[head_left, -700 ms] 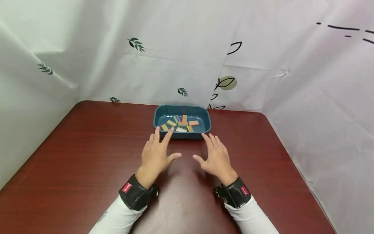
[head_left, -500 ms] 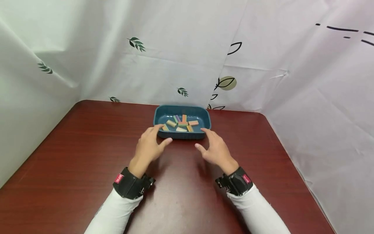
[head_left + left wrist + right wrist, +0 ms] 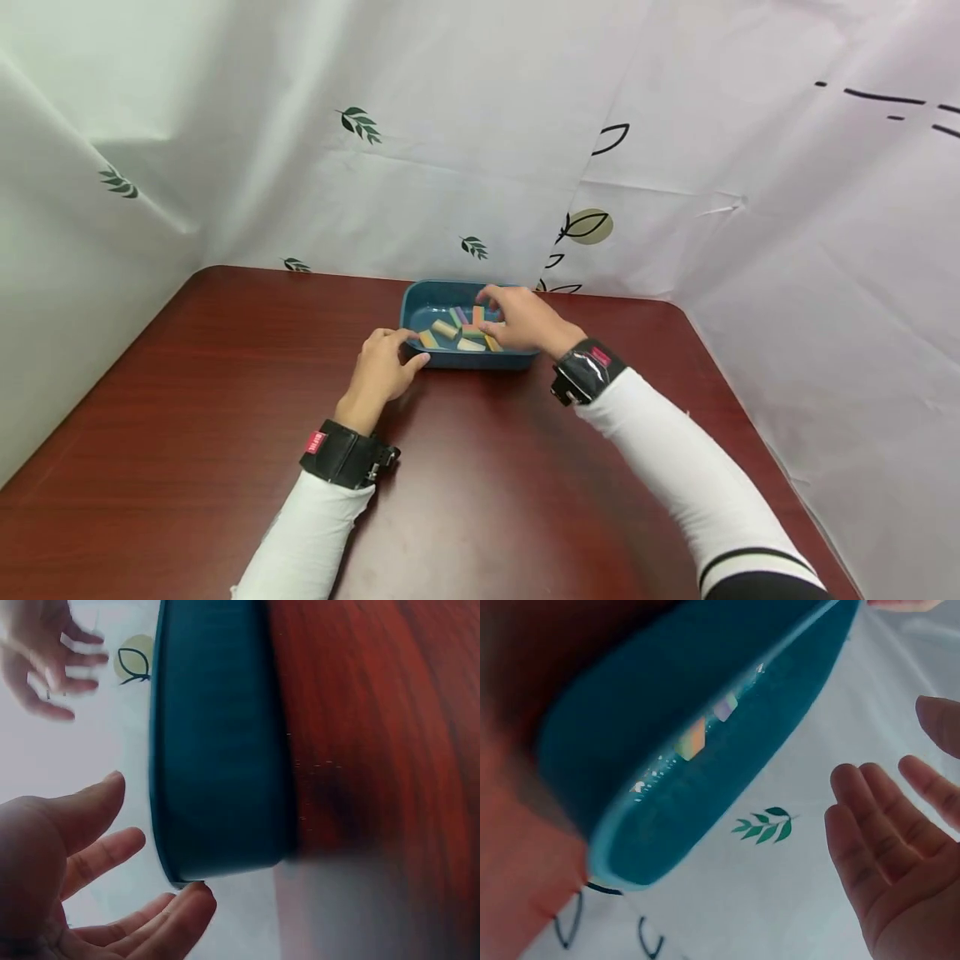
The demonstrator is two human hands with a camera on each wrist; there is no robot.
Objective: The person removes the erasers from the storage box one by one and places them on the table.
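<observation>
A teal rectangular dish (image 3: 472,360) lies near the table's far edge, holding several small pastel, mostly two-coloured blocks (image 3: 445,329). At its front left corner is my left hand (image 3: 377,368), fingertips right at the rim and thumb spread apart. The left wrist view shows those fingers beside the corner of the dish's wall (image 3: 217,750). Over the right part of the dish hovers my right hand (image 3: 525,321), fingers loosely bent, nothing held. It hides that side and some blocks. In the right wrist view its fingers (image 3: 885,840) are spread apart from the dish.
The dish stands on a dark red-brown wooden table (image 3: 225,400) with rounded far corners. White cloth (image 3: 420,167) with leaf prints hangs behind and along both sides. Each wrist wears a black strap (image 3: 348,454) with a small camera.
My right hand has moved forward and left, from in front of the dish to above it. My left hand has drawn left to the dish's front left corner, its fingers more bent.
</observation>
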